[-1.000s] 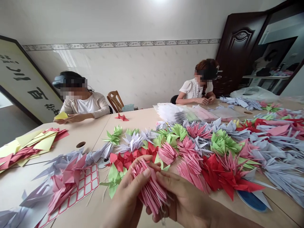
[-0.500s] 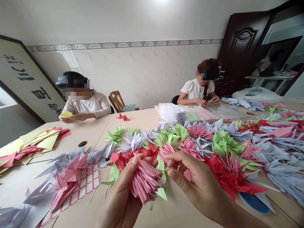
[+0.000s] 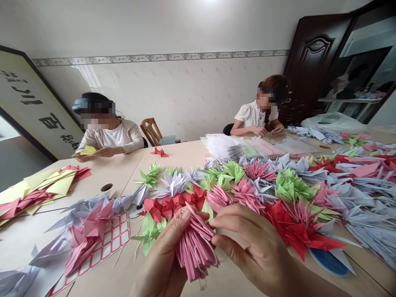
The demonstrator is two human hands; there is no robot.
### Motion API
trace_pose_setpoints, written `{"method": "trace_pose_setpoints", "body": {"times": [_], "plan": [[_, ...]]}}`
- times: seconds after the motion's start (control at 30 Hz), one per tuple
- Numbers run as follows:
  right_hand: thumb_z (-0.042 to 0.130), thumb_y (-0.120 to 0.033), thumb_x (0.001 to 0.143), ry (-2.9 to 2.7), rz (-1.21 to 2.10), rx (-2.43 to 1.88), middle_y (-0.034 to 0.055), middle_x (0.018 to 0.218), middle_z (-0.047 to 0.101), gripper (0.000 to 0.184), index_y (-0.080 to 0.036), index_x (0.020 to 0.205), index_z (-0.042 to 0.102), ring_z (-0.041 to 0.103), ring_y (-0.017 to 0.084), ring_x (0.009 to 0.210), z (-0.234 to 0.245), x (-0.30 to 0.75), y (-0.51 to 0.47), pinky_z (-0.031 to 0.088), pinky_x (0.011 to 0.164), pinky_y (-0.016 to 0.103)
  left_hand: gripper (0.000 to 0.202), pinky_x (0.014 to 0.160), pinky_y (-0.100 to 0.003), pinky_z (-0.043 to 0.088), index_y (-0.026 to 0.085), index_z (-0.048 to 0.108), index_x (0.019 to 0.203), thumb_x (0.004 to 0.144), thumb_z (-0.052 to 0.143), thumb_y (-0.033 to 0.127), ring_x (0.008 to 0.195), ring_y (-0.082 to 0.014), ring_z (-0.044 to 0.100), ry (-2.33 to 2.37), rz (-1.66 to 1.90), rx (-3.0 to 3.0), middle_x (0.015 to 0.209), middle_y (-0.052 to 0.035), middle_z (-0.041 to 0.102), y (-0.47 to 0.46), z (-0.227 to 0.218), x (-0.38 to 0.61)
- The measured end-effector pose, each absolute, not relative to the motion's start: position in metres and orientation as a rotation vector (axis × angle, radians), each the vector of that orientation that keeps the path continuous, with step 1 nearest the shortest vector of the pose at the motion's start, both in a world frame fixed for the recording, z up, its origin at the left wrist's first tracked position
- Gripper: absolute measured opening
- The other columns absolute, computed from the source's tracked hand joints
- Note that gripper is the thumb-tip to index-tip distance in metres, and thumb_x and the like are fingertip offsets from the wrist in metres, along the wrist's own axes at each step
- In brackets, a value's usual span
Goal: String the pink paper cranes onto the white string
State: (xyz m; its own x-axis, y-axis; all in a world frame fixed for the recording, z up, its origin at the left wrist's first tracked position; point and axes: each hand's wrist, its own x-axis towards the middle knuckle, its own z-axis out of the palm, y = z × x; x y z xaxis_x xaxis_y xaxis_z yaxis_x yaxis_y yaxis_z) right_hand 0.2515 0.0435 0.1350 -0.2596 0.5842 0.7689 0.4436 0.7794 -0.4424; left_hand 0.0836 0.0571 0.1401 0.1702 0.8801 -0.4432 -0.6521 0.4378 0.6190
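My left hand (image 3: 171,243) is closed around a bundle of folded pink paper (image 3: 196,247), thumb on top and fingers behind. The folded pieces fan out like pleats towards me. A thin white string (image 3: 213,251) loops along the bundle's lower right side, with loose ends beneath it. My right hand (image 3: 256,243) is on the right, its thumb and bent forefinger apart with the tips at the bundle's edge. I cannot make out anything held between them. Just behind my hands lie red folded paper cranes (image 3: 168,206) and green folded paper (image 3: 150,233).
Clusters of green, pink and red folded paper (image 3: 291,185) cover the table's right side. Blue-grey folded paper (image 3: 368,210) lies farther right. On the left are a red-gridded label sheet (image 3: 108,239) and yellow sheets (image 3: 46,181). Two people (image 3: 108,132) (image 3: 258,115) sit across the table.
The pink bundle has turned more upright and moved slightly right and down in my left hand. My right hand has lowered and come in against its side, and the string now shows along it.
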Motion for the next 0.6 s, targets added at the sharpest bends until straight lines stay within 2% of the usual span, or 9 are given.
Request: {"method": "trace_pose_setpoints", "body": {"times": [0.1,0.27,0.33,0.4,0.47,0.6], "plan": [[0.058,-0.013,0.089,-1.887,0.162,-0.785,0.0045,0.094,0.066,0.018,-0.015,0.106,0.062,0.063,0.011,0.09,0.1354,0.251,0.0438,0.051,0.083,0.018,0.019,0.064,-0.03,0.058,0.009,0.073,0.081,0.087,0.055,0.009,0.065,-0.0179,0.067,0.843,1.096,0.33,0.082,-0.0134,0.074,0.0551,0.1447,0.0858],[0.054,-0.012,0.092,-1.904,0.161,-0.774,0.0041,0.097,0.066,0.019,-0.016,0.109,0.059,0.063,0.009,0.094,0.1383,0.2523,0.0417,0.05,0.086,0.015,0.021,0.059,-0.029,0.057,0.009,0.073,0.078,0.088,0.054,0.011,0.06,-0.0174,0.066,0.869,1.087,0.34,0.076,-0.013,0.073,0.0568,0.1429,0.0848],[0.053,-0.02,0.094,-1.94,0.154,-0.767,0.005,0.102,0.066,0.017,-0.016,0.11,0.059,0.062,0.01,0.099,0.1406,0.2536,0.0399,0.049,0.091,0.015,0.019,0.057,-0.028,0.056,0.009,0.073,0.079,0.087,0.056,0.013,0.061,-0.0178,0.066,0.901,1.103,0.326,0.076,-0.0128,0.072,0.0589,0.1399,0.0837],[0.055,-0.033,0.094,-1.976,0.115,-0.779,0.0057,0.108,0.066,0.025,-0.016,0.112,0.058,0.061,0.01,0.105,0.1421,0.2544,0.0381,0.047,0.095,0.015,0.015,0.057,-0.027,0.056,0.009,0.073,0.081,0.085,0.059,0.015,0.064,-0.0185,0.066,0.899,1.107,0.326,0.077,-0.0121,0.072,0.0604,0.1372,0.0827],[0.058,-0.04,0.091,-2.005,0.054,-0.807,0.0056,0.111,0.066,0.032,-0.017,0.113,0.057,0.06,0.011,0.108,0.142,0.2545,0.0371,0.046,0.097,0.016,0.01,0.056,-0.026,0.055,0.01,0.072,0.083,0.082,0.064,0.016,0.064,-0.0177,0.065,0.857,1.107,0.346,0.077,-0.0102,0.071,0.0606,0.1358,0.0822],[0.058,-0.027,0.091,-2.025,0.0,-0.849,0.0054,0.115,0.064,0.027,-0.017,0.116,0.057,0.058,0.011,0.111,0.1384,0.2531,0.0375,0.045,0.1,0.018,0.007,0.052,-0.025,0.054,0.011,0.071,0.081,0.078,0.069,0.016,0.058,-0.015,0.062,0.804,1.085,0.379,0.073,-0.0077,0.069,0.0586,0.1361,0.082]]}}
